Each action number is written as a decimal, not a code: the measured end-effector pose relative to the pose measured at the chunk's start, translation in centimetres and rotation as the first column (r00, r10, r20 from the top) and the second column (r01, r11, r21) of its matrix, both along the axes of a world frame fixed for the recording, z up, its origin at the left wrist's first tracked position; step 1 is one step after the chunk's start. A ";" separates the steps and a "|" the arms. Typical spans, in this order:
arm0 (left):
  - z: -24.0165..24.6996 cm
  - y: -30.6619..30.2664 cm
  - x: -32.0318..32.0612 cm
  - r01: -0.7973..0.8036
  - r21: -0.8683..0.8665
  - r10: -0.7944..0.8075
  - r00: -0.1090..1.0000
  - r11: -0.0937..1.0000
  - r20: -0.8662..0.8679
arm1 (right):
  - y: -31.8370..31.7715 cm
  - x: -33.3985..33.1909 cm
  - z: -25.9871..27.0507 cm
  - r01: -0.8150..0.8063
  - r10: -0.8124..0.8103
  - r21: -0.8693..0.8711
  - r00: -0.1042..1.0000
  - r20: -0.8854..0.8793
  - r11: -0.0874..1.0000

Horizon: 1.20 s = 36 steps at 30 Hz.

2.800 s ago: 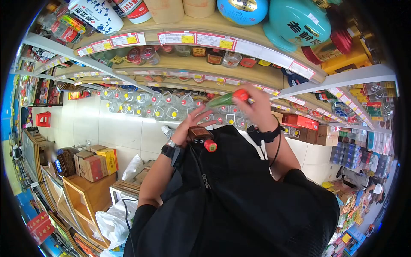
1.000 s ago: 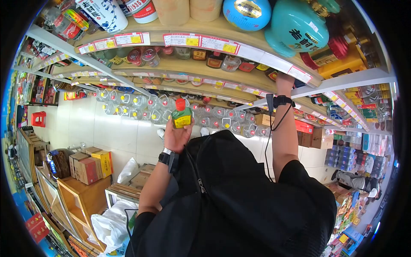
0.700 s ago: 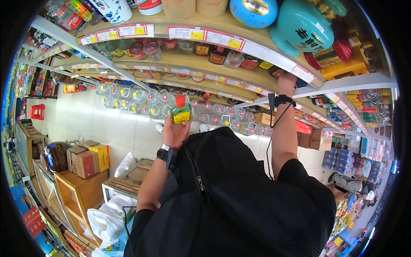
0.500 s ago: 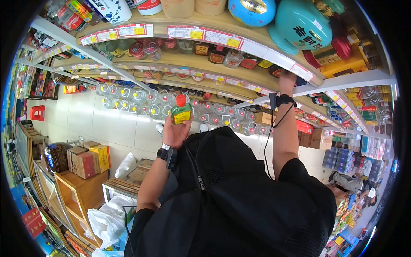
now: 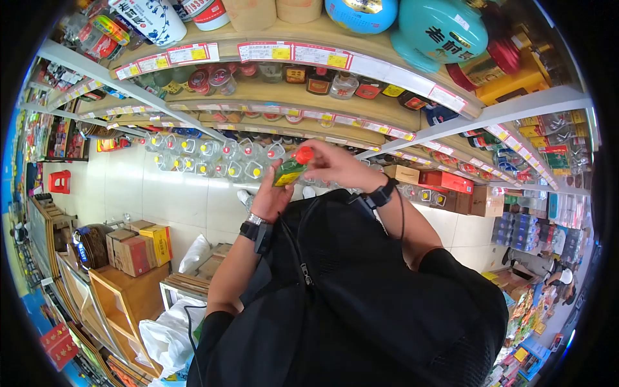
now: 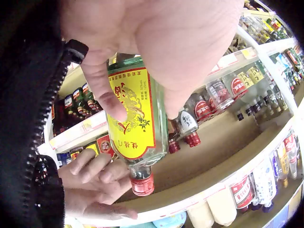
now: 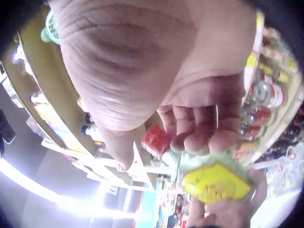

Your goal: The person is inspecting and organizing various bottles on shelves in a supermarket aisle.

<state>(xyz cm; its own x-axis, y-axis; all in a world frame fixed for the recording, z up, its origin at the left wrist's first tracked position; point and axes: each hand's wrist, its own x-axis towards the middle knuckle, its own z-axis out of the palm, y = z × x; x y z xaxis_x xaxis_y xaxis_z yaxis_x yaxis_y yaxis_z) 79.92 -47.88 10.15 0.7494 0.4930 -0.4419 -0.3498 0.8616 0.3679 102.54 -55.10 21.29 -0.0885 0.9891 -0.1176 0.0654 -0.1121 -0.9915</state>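
My left hand [image 5: 269, 201] grips a small flat green bottle [image 5: 289, 173] with a yellow label and red cap, thumb and fingers on its two sides. The bottle tilts toward my right hand [image 5: 340, 169], which is beside the cap [image 5: 304, 155]. In the left wrist view the bottle [image 6: 133, 114] has its cap [image 6: 142, 184] downward, and my right hand [image 6: 97, 185] lies next to it with bent, spread fingers. The right wrist view shows the cap [image 7: 156, 138] between thumb and loosely bent fingers; contact cannot be told.
Bottles and price tags line the curved shelves [image 5: 380, 116] in front. A large teal jar [image 5: 442, 35] stands on the top shelf. Large clear jugs [image 5: 206, 151] stand on the floor below. Cartons [image 5: 132, 251] and a white bag [image 5: 169, 335] are at the left.
My right hand has come back from the shelf at the right to beside the cap. The bottle, upright before, now leans to the right in my left hand.
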 end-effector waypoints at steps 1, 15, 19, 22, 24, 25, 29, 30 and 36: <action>0.0 0.0 0.2 0.017 0.039 -0.017 1.000 0.999 -0.008 | 0.4 -0.9 0.8 0.018 -0.017 -0.044 1.000 0.022 0.999; 1.7 0.1 -0.8 0.034 0.032 -0.035 0.999 0.999 0.041 | -1.8 11.9 -0.2 0.675 -0.732 0.347 0.438 0.521 0.651; 1.5 0.2 -0.9 0.014 0.000 -0.014 0.998 1.000 0.057 | -1.4 17.3 -2.8 0.653 -0.718 0.453 0.206 0.665 0.607; 0.9 0.3 -1.1 0.009 -0.008 -0.009 0.997 1.000 0.083 | -0.8 20.9 -7.0 0.553 -0.773 0.620 0.070 0.631 0.556; 1.0 0.3 -1.2 0.004 -0.011 -0.004 0.998 1.000 0.069 | -0.7 22.0 -8.0 0.487 -0.762 0.674 -0.027 0.647 0.555; 1.1 0.4 -1.2 0.001 -0.012 0.000 0.998 1.000 0.057 | -0.4 22.0 -7.9 0.402 -0.735 0.710 -0.122 0.668 0.579; 1.0 0.5 -1.4 -0.014 -0.019 0.015 0.999 1.000 0.047 | -0.1 22.0 -7.7 0.390 -0.704 0.693 -0.144 0.696 0.606; 1.0 0.6 -1.4 -0.015 -0.019 0.016 0.998 1.000 0.053 | 0.0 22.3 -7.9 0.391 -0.703 0.692 -0.141 0.697 0.607; 0.8 0.7 -1.6 -0.024 -0.028 0.025 0.999 0.999 0.048 | -0.1 23.3 -9.0 0.212 -0.696 0.778 -0.353 0.625 0.591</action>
